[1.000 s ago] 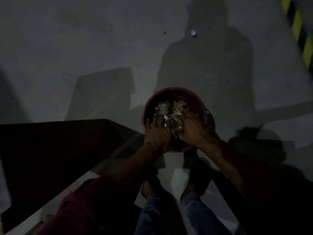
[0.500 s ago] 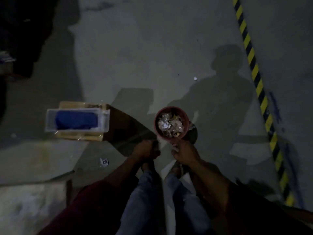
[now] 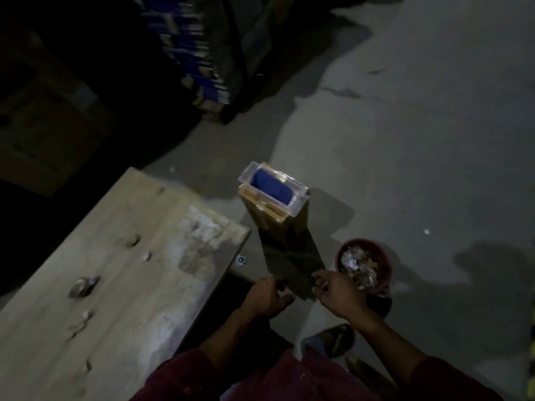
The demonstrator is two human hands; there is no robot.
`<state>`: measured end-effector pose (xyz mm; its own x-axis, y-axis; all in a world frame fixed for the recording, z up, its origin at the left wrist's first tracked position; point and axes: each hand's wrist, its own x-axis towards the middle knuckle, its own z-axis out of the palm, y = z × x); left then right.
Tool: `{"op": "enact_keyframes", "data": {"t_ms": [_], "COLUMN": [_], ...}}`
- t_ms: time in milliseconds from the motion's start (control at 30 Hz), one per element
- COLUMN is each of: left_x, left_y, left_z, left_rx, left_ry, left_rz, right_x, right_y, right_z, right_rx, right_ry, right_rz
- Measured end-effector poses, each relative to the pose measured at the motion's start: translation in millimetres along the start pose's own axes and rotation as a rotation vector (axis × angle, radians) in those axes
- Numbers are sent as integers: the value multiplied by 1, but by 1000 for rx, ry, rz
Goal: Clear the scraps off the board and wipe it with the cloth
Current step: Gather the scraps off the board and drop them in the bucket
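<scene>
Two hands hang loosely curled, holding nothing: the left hand (image 3: 267, 296) beside the right hand (image 3: 337, 293). One red bucket (image 3: 382, 257) of scraps (image 3: 359, 267) stands just right of them. One board (image 3: 121, 273) lies left; one blue cloth (image 3: 272, 188) in one clear box (image 3: 299, 202) ahead.

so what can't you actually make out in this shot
Head view only:
- Stacked goods: motion-blurred, dark.
- Small bits on the board: too dim to identify.
- Blue item in the clear box: cloth or not, unclear.
- Left hand, right hand: fingers' contents shadowed.
- Bucket scraps: blurred.
</scene>
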<state>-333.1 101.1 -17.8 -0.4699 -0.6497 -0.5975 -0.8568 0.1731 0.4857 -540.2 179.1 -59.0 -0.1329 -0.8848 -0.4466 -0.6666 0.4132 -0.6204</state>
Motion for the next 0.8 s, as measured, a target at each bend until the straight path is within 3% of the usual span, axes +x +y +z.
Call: {"op": "enact_keyframes", "data": {"t_ms": [233,400,567,700,800], "left_x": [-102,-208,-303,-363,-391], "left_y": [-142,-212,-305,-370,-410], "left_z": [-9,-15,8,30,42], "left_rx": [-222,-414,-601,-644,-761], "left_ry": [284,504,722,970,1043], "left_rz": [-61,-248,-516,-863,-1094], "right_x": [-9,-44,-76,-77,-67], "right_y": [-137,-226,-304,-339,-362], "right_z": [78,155,232,274,297], "right_rx": [-125,-169,-271,-336,-410], "right_ry": [-88,-184,-328,-450,-534], "right_rz": [-232,-373,-530,-590,-630]}}
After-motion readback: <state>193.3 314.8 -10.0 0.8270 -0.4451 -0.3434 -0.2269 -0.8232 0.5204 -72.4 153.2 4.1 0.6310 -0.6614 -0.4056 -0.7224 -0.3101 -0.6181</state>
